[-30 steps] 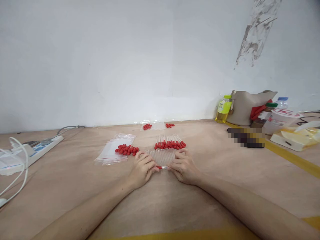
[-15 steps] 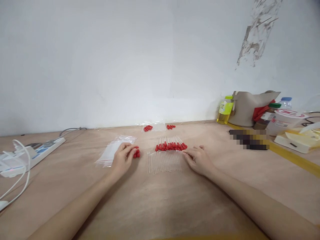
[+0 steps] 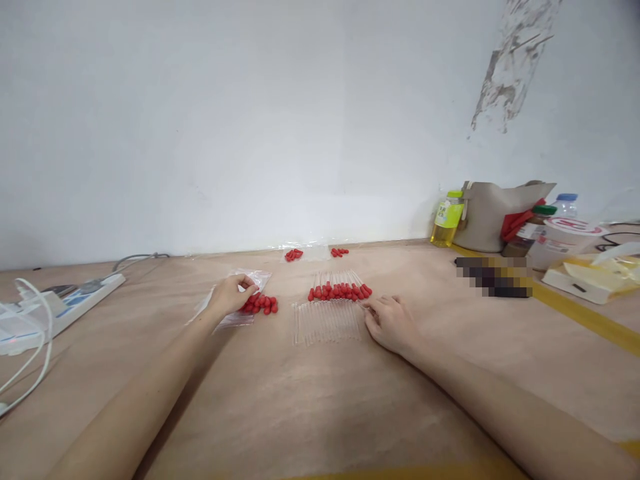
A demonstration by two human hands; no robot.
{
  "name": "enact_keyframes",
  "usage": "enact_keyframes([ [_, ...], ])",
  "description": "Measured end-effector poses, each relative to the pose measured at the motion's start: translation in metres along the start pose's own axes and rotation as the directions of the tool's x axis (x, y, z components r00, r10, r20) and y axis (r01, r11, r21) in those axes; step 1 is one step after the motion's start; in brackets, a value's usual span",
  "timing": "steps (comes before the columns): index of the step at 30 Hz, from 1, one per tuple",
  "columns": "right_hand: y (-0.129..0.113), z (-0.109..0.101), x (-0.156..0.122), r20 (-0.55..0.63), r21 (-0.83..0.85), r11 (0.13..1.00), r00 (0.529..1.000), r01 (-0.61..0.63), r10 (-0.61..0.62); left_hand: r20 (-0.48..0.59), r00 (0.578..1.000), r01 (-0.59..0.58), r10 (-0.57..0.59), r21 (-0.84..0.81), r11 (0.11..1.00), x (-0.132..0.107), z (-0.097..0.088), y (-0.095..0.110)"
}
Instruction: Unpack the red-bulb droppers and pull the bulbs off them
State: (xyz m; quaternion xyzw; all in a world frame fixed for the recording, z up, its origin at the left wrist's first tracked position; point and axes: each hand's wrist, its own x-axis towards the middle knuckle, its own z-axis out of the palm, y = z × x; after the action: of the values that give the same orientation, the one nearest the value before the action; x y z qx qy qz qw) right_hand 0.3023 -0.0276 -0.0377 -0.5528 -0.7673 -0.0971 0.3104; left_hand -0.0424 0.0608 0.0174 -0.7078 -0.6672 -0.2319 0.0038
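Note:
My left hand is over the clear plastic bags, its fingers pinched at the far left edge of a pile of red rubber bulbs, with a bulb at the fingertips. My right hand is closed, thumb and fingertips on the end of a thin clear tube. Left of it, more clear tubes lie side by side in a row. Just behind them is a row of tubes with red bulbs fitted, bulb ends toward me.
Two small groups of red bulbs lie in clear bags by the wall. A power strip with white cables is at left. On the right are a yellow-green bottle, a grey bag, a lidded tub and a pixelated dark object.
My left hand has moved left and slightly back, uncovering more of the red bulb pile and the bags. My right hand stays at the tubes; the tube end in its fingers shows less.

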Motion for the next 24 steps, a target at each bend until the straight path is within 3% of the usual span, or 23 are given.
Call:
enact_keyframes([
  [7, -0.004, -0.002, -0.004, 0.010, 0.015, 0.998, 0.998, 0.055, -0.055, 0.000, 1.000, 0.028, -0.028, -0.003, 1.000, 0.000, 0.000, -0.002],
  [12, -0.006, 0.001, -0.003, 0.000, -0.006, 0.997, 0.997, 0.073, -0.073, -0.086, 0.996, 0.012, -0.013, -0.010, 1.000, -0.001, 0.002, 0.007],
  [16, -0.009, 0.004, 0.000, -0.037, -0.029, 0.998, 0.998, 0.057, -0.058, -0.141, 0.981, -0.144, 0.137, -0.043, 0.989, -0.014, 0.009, 0.037],
  [20, -0.012, 0.005, 0.000, -0.028, -0.029, 0.997, 0.997, 0.067, -0.068, -0.027, 0.929, -0.369, 0.369, -0.095, 0.924, -0.030, 0.022, 0.079],
  [24, -0.015, 0.003, -0.002, 0.000, 0.000, 0.994, 0.994, 0.106, -0.106, 0.037, 0.875, -0.476, 0.483, -0.115, 0.872, -0.031, 0.036, 0.109],
])
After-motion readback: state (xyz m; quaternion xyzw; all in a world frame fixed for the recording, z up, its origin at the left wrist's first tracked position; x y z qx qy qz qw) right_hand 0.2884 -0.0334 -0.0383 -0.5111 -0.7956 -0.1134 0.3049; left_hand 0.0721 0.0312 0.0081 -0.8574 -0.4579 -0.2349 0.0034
